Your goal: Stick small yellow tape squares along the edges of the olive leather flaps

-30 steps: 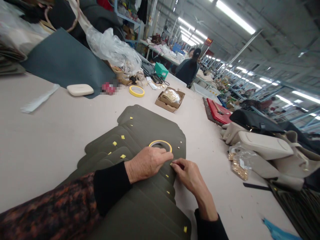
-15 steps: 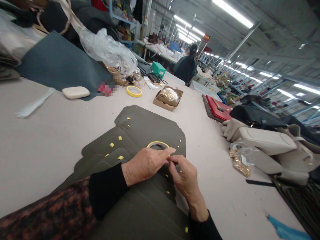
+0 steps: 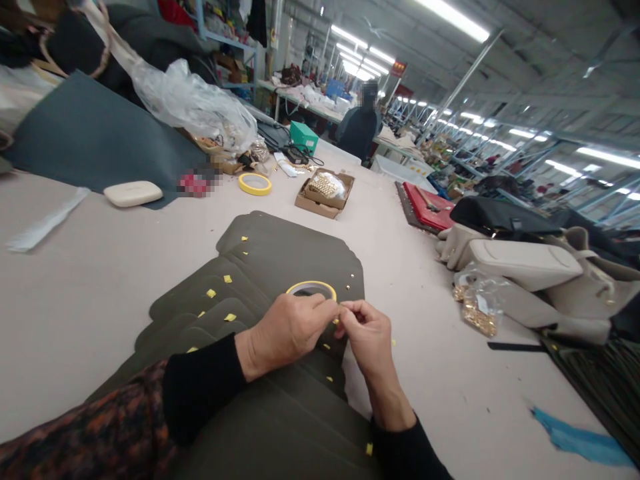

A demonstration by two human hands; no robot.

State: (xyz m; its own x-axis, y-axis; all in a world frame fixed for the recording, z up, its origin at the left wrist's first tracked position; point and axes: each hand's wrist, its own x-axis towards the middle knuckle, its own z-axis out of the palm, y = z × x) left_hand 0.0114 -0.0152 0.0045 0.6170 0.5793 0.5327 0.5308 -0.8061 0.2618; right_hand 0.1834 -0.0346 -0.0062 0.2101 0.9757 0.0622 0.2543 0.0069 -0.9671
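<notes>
My left hand (image 3: pixel 295 328) is closed on a roll of yellow tape (image 3: pixel 324 287), whose ring shows above the knuckles. Thumb and forefinger of my right hand (image 3: pixel 367 337) are pinched against the left fingertips, at the tape's near side; the bit of tape between them is mostly hidden. Both hands are over a fanned stack of dark olive panels (image 3: pixel 295 243) with rounded corners. Small yellow tape pieces (image 3: pixel 228 279) dot the panels' edges. Two tiny shiny studs (image 3: pixel 352 276) show near the top panel's right edge.
A second yellow tape roll (image 3: pixel 255 185) and a cardboard box (image 3: pixel 323 193) of gold hardware lie beyond the panels. Cream bags (image 3: pixel 525 260) and a plastic bag of gold parts (image 3: pixel 479 313) are at right. A dark sheet (image 3: pixel 95 140) lies at left. A person (image 3: pixel 359 127) sits farther back.
My view has shifted slightly, so the table's things sit a little farther left. My hands stay together at the tape roll, the right fingers now curled closer against the left fingertips.
</notes>
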